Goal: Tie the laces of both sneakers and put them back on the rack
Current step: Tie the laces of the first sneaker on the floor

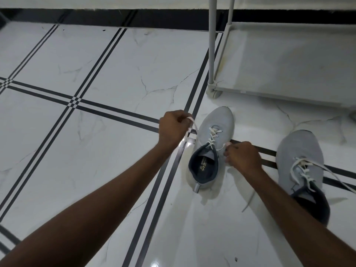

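White marble-look floor [107,70] with black double-line stripes fills most of the view; dark band along the far wall edge. Grey metal rack [285,60] sits far-right of the near sneaker, its corner foot just beyond that sneaker's toe, bottom shelf bare, upright post running out of the top of the view.

Near sneaker [212,147], light grey knit with dark navy lining, flat on the floor, toe pointing away toward the rack foot, heel toward the camera. Second sneaker [302,168], same make, lies to the right of the near sneaker, well apart from it, toe also pointing away; its white laces [331,172] are loose, one end trailing right across the floor stripe.

Both bare forearms reach in from the bottom edge. Left hand [173,130] is left of the near sneaker at toe-to-midfoot level, fingers curled into a closed fist, pinching one white lace end [192,125] that loops out of the fist and runs down toward the sneaker's side. Right hand [242,155] is just right of the near sneaker's collar, touching or nearly touching its side, fingers closed around the other lace end [224,146] right at the top eyelets. A loose white lace tail [248,201] hangs below the right hand toward the floor. No knot or bow visible on the near sneaker.
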`<move>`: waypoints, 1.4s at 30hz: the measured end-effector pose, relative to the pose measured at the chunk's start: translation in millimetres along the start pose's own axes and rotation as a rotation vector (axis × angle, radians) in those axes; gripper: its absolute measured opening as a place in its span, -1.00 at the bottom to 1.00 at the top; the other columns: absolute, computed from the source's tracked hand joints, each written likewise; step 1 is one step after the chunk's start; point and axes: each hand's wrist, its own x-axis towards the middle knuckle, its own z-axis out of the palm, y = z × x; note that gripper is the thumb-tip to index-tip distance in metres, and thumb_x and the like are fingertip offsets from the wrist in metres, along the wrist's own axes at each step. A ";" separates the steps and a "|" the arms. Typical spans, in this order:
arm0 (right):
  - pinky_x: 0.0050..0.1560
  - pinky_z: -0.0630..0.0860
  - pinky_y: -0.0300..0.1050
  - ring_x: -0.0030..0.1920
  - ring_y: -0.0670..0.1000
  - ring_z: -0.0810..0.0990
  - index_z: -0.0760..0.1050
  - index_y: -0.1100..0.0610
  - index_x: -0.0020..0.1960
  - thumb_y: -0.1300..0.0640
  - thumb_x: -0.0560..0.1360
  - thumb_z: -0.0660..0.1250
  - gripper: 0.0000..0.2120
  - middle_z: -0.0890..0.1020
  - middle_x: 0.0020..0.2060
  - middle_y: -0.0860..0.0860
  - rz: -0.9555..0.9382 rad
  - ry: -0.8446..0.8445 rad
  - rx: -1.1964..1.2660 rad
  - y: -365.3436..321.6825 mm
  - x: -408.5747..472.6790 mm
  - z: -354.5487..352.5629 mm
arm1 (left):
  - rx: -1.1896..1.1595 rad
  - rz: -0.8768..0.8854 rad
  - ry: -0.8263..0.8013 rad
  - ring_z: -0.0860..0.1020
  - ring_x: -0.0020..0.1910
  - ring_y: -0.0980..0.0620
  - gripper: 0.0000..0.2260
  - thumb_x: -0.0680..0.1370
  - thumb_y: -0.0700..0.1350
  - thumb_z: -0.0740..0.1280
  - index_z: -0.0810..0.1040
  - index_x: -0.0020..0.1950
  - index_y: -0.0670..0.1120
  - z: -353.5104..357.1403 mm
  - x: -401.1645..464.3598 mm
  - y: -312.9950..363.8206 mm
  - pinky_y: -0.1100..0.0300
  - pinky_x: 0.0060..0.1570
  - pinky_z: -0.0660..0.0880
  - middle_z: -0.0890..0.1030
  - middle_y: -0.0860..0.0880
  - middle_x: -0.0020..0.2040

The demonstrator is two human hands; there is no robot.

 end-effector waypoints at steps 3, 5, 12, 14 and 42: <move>-0.20 0.56 -0.08 -0.26 0.08 0.61 0.57 0.22 -0.15 0.19 0.49 0.30 -0.88 0.64 -0.27 0.11 0.287 -0.211 0.631 -10.8 13.2 -5.2 | -0.565 -0.304 -0.152 0.69 0.03 -0.20 -0.82 0.49 -0.30 0.36 0.68 0.05 -0.26 6.6 -5.2 21.9 0.02 0.03 0.65 0.72 -0.20 -0.03; -0.10 0.56 -0.11 -0.16 0.05 0.64 0.55 0.18 -0.08 0.23 0.53 0.25 -0.90 0.66 -0.19 0.09 0.330 -0.296 0.829 -16.3 18.1 -17.4 | -0.651 -0.342 -0.268 0.69 -0.08 -0.17 -0.77 0.56 -0.30 0.30 0.57 0.19 -0.31 10.0 -4.5 34.2 0.13 -0.13 0.65 0.69 -0.24 -0.02; -0.03 0.64 -0.11 -0.09 0.06 0.74 0.62 0.23 0.02 0.26 0.56 0.30 -0.87 0.73 -0.10 0.13 -0.265 -0.180 0.683 -55.8 11.6 -48.0 | -0.264 -0.311 -0.468 0.62 -0.29 -0.02 -0.85 0.52 -0.30 0.41 0.59 0.07 -0.30 38.1 -5.4 29.7 0.31 -0.43 0.51 0.71 -0.25 -0.11; -0.05 0.64 -0.12 -0.08 0.05 0.74 0.61 0.25 -0.01 0.30 0.55 0.32 -0.90 0.73 -0.06 0.13 -0.368 -0.183 0.634 -64.8 14.2 -49.6 | -0.162 -0.272 -0.533 0.57 -0.28 -0.04 -0.91 0.51 -0.32 0.40 0.66 -0.01 -0.28 41.5 -5.3 28.6 0.27 -0.38 0.52 0.66 -0.20 -0.20; -0.13 0.60 -0.03 -0.18 0.13 0.64 0.68 0.18 -0.19 0.20 0.35 0.40 -0.90 0.71 -0.26 0.09 -0.137 -0.264 0.434 -44.5 35.1 -21.3 | -0.140 -0.012 -0.179 0.60 -0.27 0.15 -0.84 0.49 -0.06 0.46 0.75 0.00 -0.08 14.9 -1.2 3.5 0.28 -0.21 0.50 0.74 -0.07 -0.19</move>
